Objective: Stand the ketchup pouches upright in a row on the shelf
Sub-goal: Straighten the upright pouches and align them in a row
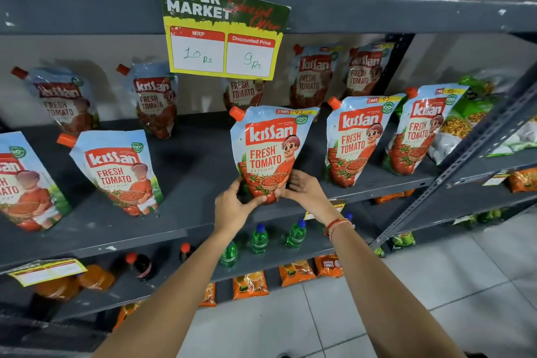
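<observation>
- Held ketchup pouch (271, 151): upright at the front edge of the grey shelf (186, 183), orange cap at its top left corner, label facing outward. Its base sits between the two hands, just above the shelf's front lip.
- Left hand (234, 206): at the pouch's lower left corner, thumb laid across the bottom front of the pouch, fingers curled behind its edge; pinching the base.
- Right hand (306, 189): at the pouch's lower right corner, fingers wrapped against the side and thumb meeting the bottom front; also gripping the base. A red thread band circles the wrist.
- Front-row pouches to the right (359, 139): two, standing near the shelf's front edge, leaning slightly, well apart from the held one.
- Front-row pouches to the left (116, 171): one standing near the front edge with a wide gap to the held pouch; another cut off by the left frame border.
- Back-row pouches (155, 99): several standing along the shelf's rear edge against the wall.
- Price sign (223, 32): hanging from the upper shelf's front edge, reading 10 Rs and 9 Rs.
- Green bottles (258, 238): on the shelf below, under the hands.
</observation>
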### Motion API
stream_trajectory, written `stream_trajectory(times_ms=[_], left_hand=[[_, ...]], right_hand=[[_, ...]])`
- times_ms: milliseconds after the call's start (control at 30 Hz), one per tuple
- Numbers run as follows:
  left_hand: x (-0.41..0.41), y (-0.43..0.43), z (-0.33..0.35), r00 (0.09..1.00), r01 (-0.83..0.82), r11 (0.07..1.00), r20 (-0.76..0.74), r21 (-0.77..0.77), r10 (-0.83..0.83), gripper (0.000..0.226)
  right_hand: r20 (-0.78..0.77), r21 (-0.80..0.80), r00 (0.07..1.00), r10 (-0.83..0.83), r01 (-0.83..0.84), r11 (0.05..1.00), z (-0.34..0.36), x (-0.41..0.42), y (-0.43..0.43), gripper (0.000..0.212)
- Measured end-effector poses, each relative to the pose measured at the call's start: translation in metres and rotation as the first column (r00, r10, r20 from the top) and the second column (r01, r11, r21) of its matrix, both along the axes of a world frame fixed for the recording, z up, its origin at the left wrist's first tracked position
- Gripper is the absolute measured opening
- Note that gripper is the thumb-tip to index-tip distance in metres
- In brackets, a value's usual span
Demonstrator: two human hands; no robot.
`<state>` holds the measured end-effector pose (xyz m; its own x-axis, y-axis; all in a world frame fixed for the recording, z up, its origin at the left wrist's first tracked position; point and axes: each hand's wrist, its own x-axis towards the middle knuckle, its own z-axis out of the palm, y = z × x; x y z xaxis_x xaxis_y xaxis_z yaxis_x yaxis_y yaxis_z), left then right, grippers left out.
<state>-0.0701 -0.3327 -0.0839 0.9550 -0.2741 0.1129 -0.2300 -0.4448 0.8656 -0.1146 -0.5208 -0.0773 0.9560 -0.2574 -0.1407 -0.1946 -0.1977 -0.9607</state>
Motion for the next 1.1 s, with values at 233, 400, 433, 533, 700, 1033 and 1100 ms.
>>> stream_trajectory(times_ms=[233,400,433,533,700,1033,1100], left_hand=[[0.002,-0.001,-0.002,1.000,-0.008,1.000,-0.004,-0.014,0.007,0.073],[0.003,-0.002,0.000,1.000,0.010,1.000,-0.018,-0.011,-0.010,0.074],[0.003,-0.001,0.001,0.999,0.017,1.000,-0.027,-0.012,-0.017,0.075],[0.002,0.001,0.004,0.995,0.055,0.998,-0.076,-0.039,-0.058,0.077],[-0.010,0.038,0.006,0.997,0.033,0.988,-0.059,-0.148,-0.042,0.058],[0.016,0.204,-0.001,0.877,-0.416,0.848,0.104,-0.328,0.470,0.029],[0.036,0.227,-0.002,0.930,-0.360,0.900,-0.016,-0.246,0.368,0.046]], right_hand=[[0.000,0.006,1.000,-0.022,0.022,1.000,-0.003,-0.001,0.001,0.076],[0.028,0.022,0.998,-0.048,0.047,0.999,-0.004,-0.001,0.000,0.073],[0.036,0.029,0.998,-0.050,0.049,0.998,-0.004,-0.002,0.002,0.072],[0.091,0.054,0.988,-0.129,0.124,0.991,-0.006,-0.009,0.011,0.065],[0.267,0.059,0.779,-0.568,0.575,0.816,-0.019,-0.026,0.063,0.042],[0.308,-0.130,0.944,-0.118,0.164,0.978,-0.010,0.025,0.202,0.038],[0.183,-0.120,0.982,0.044,-0.023,0.992,-0.007,0.049,0.221,0.062]])
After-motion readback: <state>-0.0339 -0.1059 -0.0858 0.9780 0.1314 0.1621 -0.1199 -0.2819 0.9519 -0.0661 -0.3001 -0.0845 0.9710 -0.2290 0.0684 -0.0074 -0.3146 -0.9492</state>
